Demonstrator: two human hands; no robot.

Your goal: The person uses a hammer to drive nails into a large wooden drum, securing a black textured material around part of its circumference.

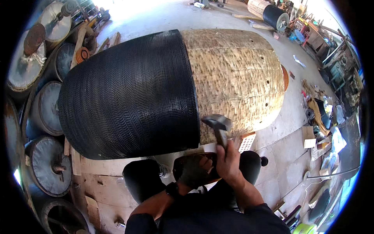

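A large roller lies crosswise in front of me. Its left part is wrapped in black ridged rubber (132, 97), and its right part is a bare tan, pitted surface (233, 78) with several small dark holes. My right hand (228, 162) grips a hammer (220, 126) by the handle, with the metal head raised near the black edge. On my lap rests a dark, brown-rimmed container (181, 163). My left hand (196, 169), in a dark glove with bare fingertips, is at this container with its fingers curled together; what they hold is too small to make out.
Several metal-ended rollers (50, 163) are stacked on the left. Another half-black roller (269, 13) lies at the far right. A perforated brick (247, 142) stands by the big roller's near right side. Cardboard, bags and scraps (323, 117) litter the right floor.
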